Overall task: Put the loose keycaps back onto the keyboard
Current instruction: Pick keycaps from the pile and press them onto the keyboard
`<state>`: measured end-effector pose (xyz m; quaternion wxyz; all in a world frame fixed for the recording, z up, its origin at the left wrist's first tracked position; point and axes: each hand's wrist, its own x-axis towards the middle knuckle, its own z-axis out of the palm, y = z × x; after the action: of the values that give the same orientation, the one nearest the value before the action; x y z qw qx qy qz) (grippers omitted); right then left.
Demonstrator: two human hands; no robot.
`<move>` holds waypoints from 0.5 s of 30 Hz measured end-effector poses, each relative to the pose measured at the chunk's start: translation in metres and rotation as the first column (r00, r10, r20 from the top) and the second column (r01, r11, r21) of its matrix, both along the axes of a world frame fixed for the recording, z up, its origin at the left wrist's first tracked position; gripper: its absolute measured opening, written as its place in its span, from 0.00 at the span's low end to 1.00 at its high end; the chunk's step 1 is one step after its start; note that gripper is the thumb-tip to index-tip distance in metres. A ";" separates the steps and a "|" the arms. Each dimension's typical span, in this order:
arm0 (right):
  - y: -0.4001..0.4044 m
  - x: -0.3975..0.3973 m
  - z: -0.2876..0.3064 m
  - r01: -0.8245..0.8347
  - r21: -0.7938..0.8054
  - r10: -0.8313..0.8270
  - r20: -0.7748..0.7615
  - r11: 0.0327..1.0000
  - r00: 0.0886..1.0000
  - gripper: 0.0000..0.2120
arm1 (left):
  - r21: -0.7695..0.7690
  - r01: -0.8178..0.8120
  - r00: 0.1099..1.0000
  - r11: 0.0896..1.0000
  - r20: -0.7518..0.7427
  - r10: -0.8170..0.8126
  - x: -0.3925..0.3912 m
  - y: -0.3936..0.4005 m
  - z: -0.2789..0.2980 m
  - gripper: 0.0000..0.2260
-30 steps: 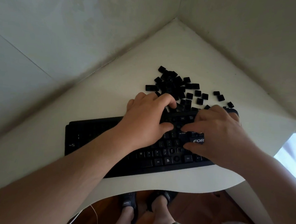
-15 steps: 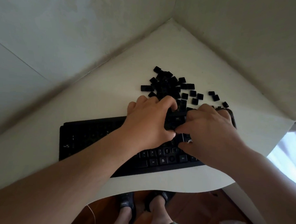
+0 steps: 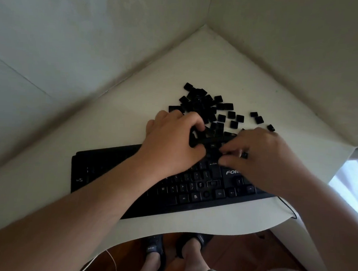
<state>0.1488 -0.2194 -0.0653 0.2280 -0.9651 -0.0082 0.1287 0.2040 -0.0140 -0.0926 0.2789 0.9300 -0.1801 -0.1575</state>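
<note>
While both hands, left [image 3: 173, 139] and right [image 3: 262, 159], curl over the keyboard [image 3: 191, 190] at mid-frame, apparently seating a keycap I cannot make out, next comes another from the pile of loose keycaps [image 3: 209, 108] on the worktop [image 3: 90, 130] above.

Head view looks steeply down (close) at desk [image 3: 134, 103].

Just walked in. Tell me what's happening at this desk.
A person is refitting keycaps on a black keyboard on a white corner desk. The left hand rests, fingers curled, on the keyboard's far edge. The right hand pinches a small black keycap above the keys. A pile of loose keycaps still lies behind the keyboard, so plenty remains.
</note>
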 end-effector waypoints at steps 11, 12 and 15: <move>0.001 0.048 -0.015 0.119 -0.228 -0.124 -0.008 0.966 0.992 0.10 | -0.012 -0.075 0.994 0.997 0.083 0.076 0.014 0.008 -0.009 0.06; 0.002 0.051 -0.014 0.124 -0.226 -0.132 -0.020 0.966 0.991 0.11 | -0.006 -0.075 0.994 0.997 0.079 0.075 0.014 0.008 -0.010 0.05; 0.002 0.059 -0.011 0.129 -0.220 -0.140 -0.035 0.967 0.990 0.12 | 0.028 -0.088 0.994 0.996 0.075 0.085 0.015 0.006 -0.012 0.06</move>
<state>0.2076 -0.2171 -0.0761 0.1295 -0.9790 0.0772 0.1370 0.2192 -0.0078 -0.1046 0.2639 0.9464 -0.1472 -0.1138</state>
